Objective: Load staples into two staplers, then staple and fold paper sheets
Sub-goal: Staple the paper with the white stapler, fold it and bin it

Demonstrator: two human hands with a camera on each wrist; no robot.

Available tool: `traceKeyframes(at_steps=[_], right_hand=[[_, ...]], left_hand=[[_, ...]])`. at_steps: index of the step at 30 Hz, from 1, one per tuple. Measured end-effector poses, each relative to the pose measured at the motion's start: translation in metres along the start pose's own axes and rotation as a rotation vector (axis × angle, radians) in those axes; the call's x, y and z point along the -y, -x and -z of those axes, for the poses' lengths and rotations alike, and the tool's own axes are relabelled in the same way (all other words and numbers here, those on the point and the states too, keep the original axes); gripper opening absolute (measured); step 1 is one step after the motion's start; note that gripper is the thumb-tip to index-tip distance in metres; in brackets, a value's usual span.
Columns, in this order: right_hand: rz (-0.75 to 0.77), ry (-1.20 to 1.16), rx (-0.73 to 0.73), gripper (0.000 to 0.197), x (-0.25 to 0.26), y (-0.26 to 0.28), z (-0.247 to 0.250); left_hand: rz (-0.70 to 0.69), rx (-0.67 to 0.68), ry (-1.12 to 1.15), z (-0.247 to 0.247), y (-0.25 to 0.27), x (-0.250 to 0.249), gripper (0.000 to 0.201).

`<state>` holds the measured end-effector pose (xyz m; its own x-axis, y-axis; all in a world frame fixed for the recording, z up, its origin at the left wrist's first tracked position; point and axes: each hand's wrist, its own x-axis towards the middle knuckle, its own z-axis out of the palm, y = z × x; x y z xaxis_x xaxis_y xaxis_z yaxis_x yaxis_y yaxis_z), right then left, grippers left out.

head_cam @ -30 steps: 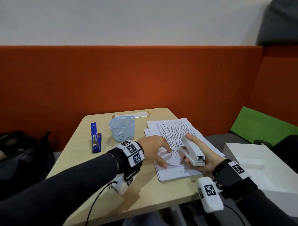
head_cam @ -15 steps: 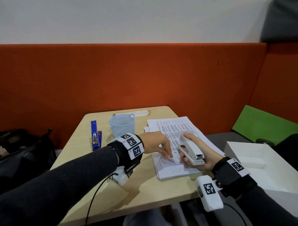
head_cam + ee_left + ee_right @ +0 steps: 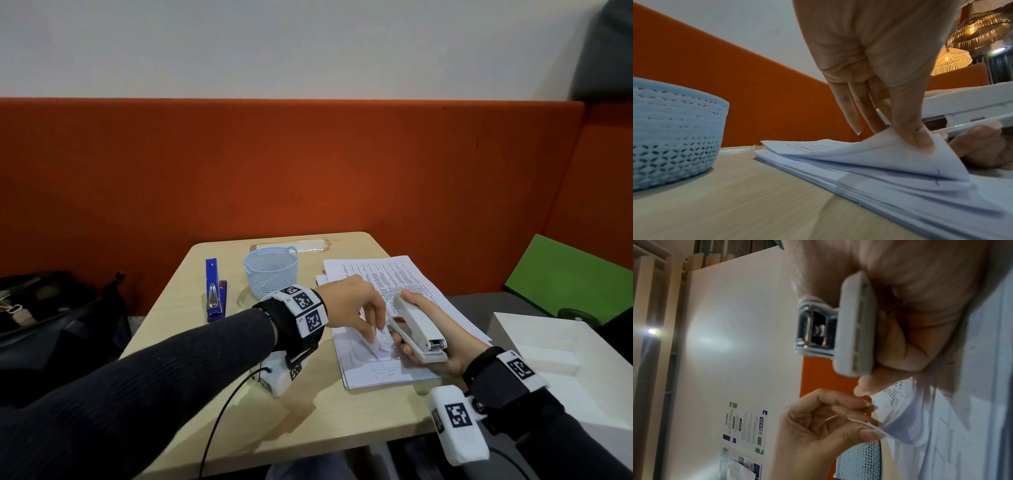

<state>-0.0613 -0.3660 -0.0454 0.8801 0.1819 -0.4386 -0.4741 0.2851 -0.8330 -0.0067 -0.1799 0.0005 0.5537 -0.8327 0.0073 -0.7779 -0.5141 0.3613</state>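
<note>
A stack of printed paper sheets (image 3: 394, 284) lies on the right half of the wooden table (image 3: 191, 349). My left hand (image 3: 371, 334) pinches the near corner of the top sheets (image 3: 869, 152) between thumb and fingers and lifts it off the stack. My right hand (image 3: 424, 346) grips a white stapler (image 3: 419, 327) just right of that raised corner, above the stack. In the right wrist view the white stapler (image 3: 846, 331) shows its metal rear end. A blue stapler (image 3: 215, 289) lies on the table's left side, swung open with its metal staple channel showing.
A light blue perforated basket (image 3: 272, 272) stands behind my left wrist. A clear flat packet (image 3: 301, 245) lies at the table's far edge. An orange padded bench back (image 3: 308, 164) runs behind. A white box (image 3: 548, 346) sits at the right, a black bag (image 3: 44, 315) at the left.
My left hand went from resting flat on the sheets to pinching their near corner and raising it. My right hand stayed beside it with the white stapler.
</note>
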Motion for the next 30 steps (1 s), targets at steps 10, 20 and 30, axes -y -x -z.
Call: traceKeyframes(at_steps=[10, 20, 30], right_hand=[[0.013, -0.014, 0.029, 0.053, 0.001, 0.002, 0.0], [0.029, -0.036, 0.049, 0.052, 0.0, 0.001, 0.001], [0.067, -0.049, 0.036, 0.046, -0.001, -0.001, 0.0]], left_hand=[[0.137, -0.092, 0.3, -0.008, -0.008, 0.003, 0.015], [0.178, -0.085, -0.091, -0.007, -0.003, 0.008, 0.013], [0.194, -0.035, -0.252, -0.018, 0.01, 0.007, 0.037]])
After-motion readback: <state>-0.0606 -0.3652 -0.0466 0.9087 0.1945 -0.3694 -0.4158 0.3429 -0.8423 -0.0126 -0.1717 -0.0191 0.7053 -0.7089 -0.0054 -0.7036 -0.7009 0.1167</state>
